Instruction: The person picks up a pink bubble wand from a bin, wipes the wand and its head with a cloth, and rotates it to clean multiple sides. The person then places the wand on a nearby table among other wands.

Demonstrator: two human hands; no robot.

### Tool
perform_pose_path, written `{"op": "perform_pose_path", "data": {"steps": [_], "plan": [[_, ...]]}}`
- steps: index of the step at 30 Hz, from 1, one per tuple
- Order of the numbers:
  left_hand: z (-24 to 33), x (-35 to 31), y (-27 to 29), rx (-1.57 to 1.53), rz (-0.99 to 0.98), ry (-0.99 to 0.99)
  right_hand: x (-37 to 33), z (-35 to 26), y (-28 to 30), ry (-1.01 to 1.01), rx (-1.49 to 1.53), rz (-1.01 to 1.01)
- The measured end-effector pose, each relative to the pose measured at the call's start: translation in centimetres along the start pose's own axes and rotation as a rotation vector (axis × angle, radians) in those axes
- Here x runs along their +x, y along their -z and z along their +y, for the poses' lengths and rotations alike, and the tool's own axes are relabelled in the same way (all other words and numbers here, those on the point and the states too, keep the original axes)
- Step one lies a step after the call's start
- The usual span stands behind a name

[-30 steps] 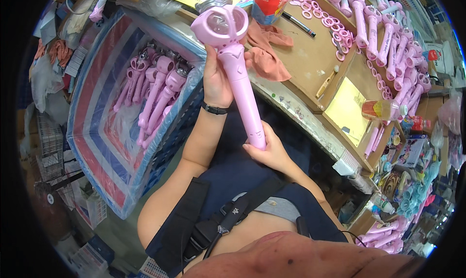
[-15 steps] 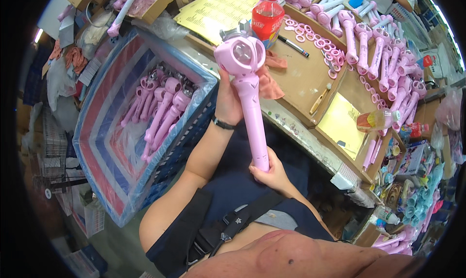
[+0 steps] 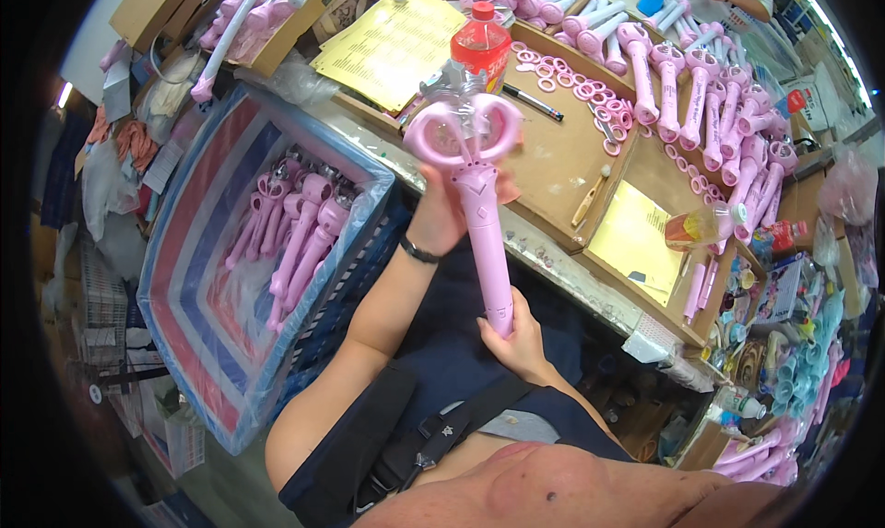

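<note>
A pink light stick [image 3: 486, 224] with a clear round head and a silver crown stands tilted in front of me, head end away. My right hand [image 3: 516, 336] is closed round the bottom of its handle. Just under the head, my left hand [image 3: 439, 216] curls behind the neck, with fingertips showing on the far side. Part of that grip is hidden by the stick. The head is slightly blurred. Beyond it on the bench stands a red-capped bottle [image 3: 481, 44] with a red label.
At left, a plastic-lined striped crate [image 3: 171, 279] holds several pink light sticks [image 3: 300, 219]. Cardboard trays on the bench carry pink rings [image 3: 585, 90], a pen [image 3: 533, 103], a brush [image 3: 591, 199], yellow sheets [image 3: 636, 237] and many sticks. A drink bottle [image 3: 701, 226] lies at right.
The light stick has turned about its length, so another side of its head faces me. The orange cloth behind it is out of sight. My view has shifted slightly.
</note>
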State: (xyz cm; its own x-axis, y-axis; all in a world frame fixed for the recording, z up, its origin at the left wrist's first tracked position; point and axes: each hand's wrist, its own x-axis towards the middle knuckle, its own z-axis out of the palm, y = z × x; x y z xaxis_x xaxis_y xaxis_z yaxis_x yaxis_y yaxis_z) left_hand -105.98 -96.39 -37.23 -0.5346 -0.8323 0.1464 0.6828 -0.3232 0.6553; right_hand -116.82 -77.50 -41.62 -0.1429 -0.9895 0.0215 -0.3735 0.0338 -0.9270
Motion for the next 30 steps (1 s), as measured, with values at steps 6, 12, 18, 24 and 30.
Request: {"op": "perform_pose_path", "data": {"steps": [6,12,18,24,30], "plan": [[-2.7,-2.0,-1.5,0.072,0.035,0.057,0.4,0.2,-0.3,0.039,0.002,0.108],[-2.4,-1.4,-1.2,0.185,-0.026,0.092,-0.3,1.3,-0.6,-0.053,0.029,0.032],[-1.0,0.0,-0.7,-0.09,-0.08,0.065,-0.8,1.9,-0.6,-0.091,0.144,-0.085],[-1.5,1.4,0.4,-0.164,-0.024,0.042,-0.7,1.8,-0.6,-0.001,0.132,-0.058],[-4.0,-2.2,-1.5,0.189,0.002,0.025,-0.5,1.8,-0.6,-0.05,0.06,0.029]]}}
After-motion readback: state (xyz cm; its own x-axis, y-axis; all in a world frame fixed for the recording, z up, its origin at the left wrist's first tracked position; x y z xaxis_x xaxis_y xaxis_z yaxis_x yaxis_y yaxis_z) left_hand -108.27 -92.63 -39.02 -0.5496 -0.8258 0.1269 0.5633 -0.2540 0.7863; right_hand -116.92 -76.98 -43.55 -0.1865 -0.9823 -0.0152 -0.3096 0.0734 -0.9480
